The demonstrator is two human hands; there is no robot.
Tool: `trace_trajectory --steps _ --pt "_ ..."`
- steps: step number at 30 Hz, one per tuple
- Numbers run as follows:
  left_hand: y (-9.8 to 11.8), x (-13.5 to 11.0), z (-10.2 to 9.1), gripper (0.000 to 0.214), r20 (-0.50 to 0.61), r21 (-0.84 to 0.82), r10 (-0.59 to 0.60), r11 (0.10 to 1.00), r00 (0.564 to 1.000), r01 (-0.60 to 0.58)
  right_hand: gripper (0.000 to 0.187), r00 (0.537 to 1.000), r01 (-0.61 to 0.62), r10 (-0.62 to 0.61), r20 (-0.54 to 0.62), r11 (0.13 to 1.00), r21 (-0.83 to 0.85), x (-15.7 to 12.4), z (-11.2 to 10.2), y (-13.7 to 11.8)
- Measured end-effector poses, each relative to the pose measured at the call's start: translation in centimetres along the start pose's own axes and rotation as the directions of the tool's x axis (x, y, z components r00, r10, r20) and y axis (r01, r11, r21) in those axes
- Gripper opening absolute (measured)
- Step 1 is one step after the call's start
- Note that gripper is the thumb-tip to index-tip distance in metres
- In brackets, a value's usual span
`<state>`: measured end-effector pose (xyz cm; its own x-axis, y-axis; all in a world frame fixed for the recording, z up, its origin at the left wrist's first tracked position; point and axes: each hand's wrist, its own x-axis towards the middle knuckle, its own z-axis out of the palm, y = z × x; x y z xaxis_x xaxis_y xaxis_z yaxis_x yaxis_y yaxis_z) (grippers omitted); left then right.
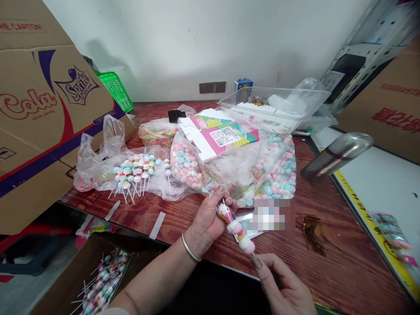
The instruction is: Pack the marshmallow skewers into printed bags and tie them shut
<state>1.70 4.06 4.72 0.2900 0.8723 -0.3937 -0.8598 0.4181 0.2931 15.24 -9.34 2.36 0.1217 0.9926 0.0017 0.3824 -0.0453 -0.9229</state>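
Observation:
My left hand (210, 218), with a bangle at the wrist, pinches a small printed clear wrapper (225, 212) near the table's front edge. The upper end of a marshmallow skewer (245, 244) is at the wrapper's mouth; its white and pink pieces show below. Lower right, my right hand (282, 282) is closed on the skewer's lower end, the stick mostly hidden by the fingers. Beyond my hands lies a large clear bag of pastel marshmallows (277, 168). Left of it, several finished skewers (136, 169) are piled on plastic, and a single skewer (167, 167) lies beside them.
Printed flat cartons (210, 135) rest on the marshmallow bag. A clear bin (275, 103) stands behind; a steel flask (337, 155) lies right. Gold twist ties (313, 234) are on the table (348, 253). A big carton (49, 100) rises left, above a box of skewers (105, 280).

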Motion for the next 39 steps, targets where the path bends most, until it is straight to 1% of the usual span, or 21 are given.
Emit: trace_trajectory --steps 2,4,6,8,10,13,17,19,21,23,24,25,27,29,30,31,33,35,36,38,39 --pt "0.0 0.1 -0.1 0.021 -0.029 0.03 0.014 0.999 0.999 -0.013 0.022 0.996 0.062 -0.064 -0.062 0.997 -0.042 0.1 0.4 -0.2" --pt "-0.1 0.2 -0.3 0.021 -0.047 0.061 0.024 0.998 0.999 -0.021 0.017 0.977 0.158 -0.173 -0.122 0.98 -0.123 0.2 0.4 -0.3" --pt "-0.1 0.2 -0.3 0.02 -0.051 0.077 0.013 0.997 0.999 -0.009 0.013 0.951 0.245 -0.276 -0.138 0.948 -0.203 0.2 0.4 -0.3" --pt "-0.2 0.1 -0.3 0.018 -0.049 0.071 -0.008 0.997 0.999 0.012 0.015 0.945 0.271 -0.305 -0.121 0.933 -0.236 0.2 0.4 -0.3" --pt "-0.2 0.0 -0.2 0.018 -0.031 0.058 -0.037 0.998 0.999 0.039 0.02 0.967 0.222 -0.241 -0.079 0.956 -0.194 0.1 0.5 -0.2" --pt "-0.3 -0.1 -0.1 0.019 0.024 0.061 -0.074 0.995 0.997 0.073 0.029 0.997 0.072 -0.073 -0.023 0.997 -0.037 0.1 0.8 0.0" --pt "-0.4 -0.1 -0.2 0.018 0.081 0.045 -0.108 0.994 0.991 0.104 0.035 0.988 -0.153 0.143 0.065 0.969 0.195 0.3 1.1 0.6" --pt "-0.6 0.0 -0.3 0.018 0.078 0.033 -0.102 0.994 0.992 0.1 0.034 0.982 -0.184 0.163 0.1 0.947 0.262 0.4 1.2 0.7" --pt "-0.7 0.0 -0.2 0.018 0.052 0.048 -0.074 0.996 0.996 0.072 0.029 0.994 -0.104 0.09 0.07 0.964 0.245 0.4 1.3 0.7" --pt "-0.8 0.0 -0.1 0.019 0.024 0.072 -0.05 0.996 0.998 0.049 0.02 0.999 0.046 -0.045 -0.013 0.99 0.132 0.4 1.4 0.7" --pt "-0.9 0.0 0.0 0.019 0.012 0.081 -0.044 0.996 0.999 0.043 0.014 0.989 0.136 -0.133 -0.061 0.989 0.055 0.4 1.4 0.8" --pt "-1.0 0.0 0.0 0.019 0.001 0.089 -0.043 0.995 0.999 0.043 0.009 0.968 0.225 -0.227 -0.106 0.974 -0.03 0.5 1.5 1.0" --pt "-1.1 0.0 0.1 0.021 -0.02 0.108 -0.044 0.993 0.999 0.046 0.006 0.896 0.376 -0.409 -0.172 0.906 -0.194 0.5 1.5 1.5" --pt "-1.3 0.0 0.0 0.023 -0.027 0.141 -0.041 0.989 0.999 0.044 0.01 0.83 0.447 -0.518 -0.206 0.839 -0.309 0.5 1.6 2.1" --pt "-1.3 -0.1 -0.1 0.025 -0.021 0.156 -0.037 0.987 0.999 0.04 0.011 0.818 0.454 -0.535 -0.212 0.827 -0.332 0.5 1.6 2.2" --pt "-1.4 -0.1 -0.2 0.026 -0.011 0.168 -0.036 0.985 0.999 0.037 0.011 0.826 0.444 -0.521 -0.213 0.836 -0.322 0.5 1.6 2.3" --pt "-1.4 -0.1 -0.4 0.027 0.015 0.17 -0.053 0.984 0.998 0.05 0.008 0.895 0.358 -0.398 -0.202 0.91 -0.208 0.4 1.7 2.2" --pt "-1.4 -0.2 -0.4 0.027 0.039 0.152 -0.09 0.985 0.995 0.083 0.014 0.972 0.179 -0.178 -0.156 0.984 -0.012 0.3 1.8 1.9" --pt "-1.3 -0.2 -0.4 0.027 0.053 0.141 -0.111 0.985 0.992 0.103 0.02 0.991 0.07 -0.059 -0.119 0.993 0.094 0.3 1.8 1.8" --pt "-1.2 -0.4 -0.3 0.028 0.091 0.126 -0.14 0.984 0.986 0.128 0.031 0.991 -0.123 0.136 -0.019 0.944 0.307 0.4 2.0 1.7" --pt "-1.1 -0.5 -0.3 0.028 0.116 0.127 -0.149 0.983 0.982 0.134 0.035 0.977 -0.206 0.21 0.038 0.885 0.418 0.5 2.1 1.6"
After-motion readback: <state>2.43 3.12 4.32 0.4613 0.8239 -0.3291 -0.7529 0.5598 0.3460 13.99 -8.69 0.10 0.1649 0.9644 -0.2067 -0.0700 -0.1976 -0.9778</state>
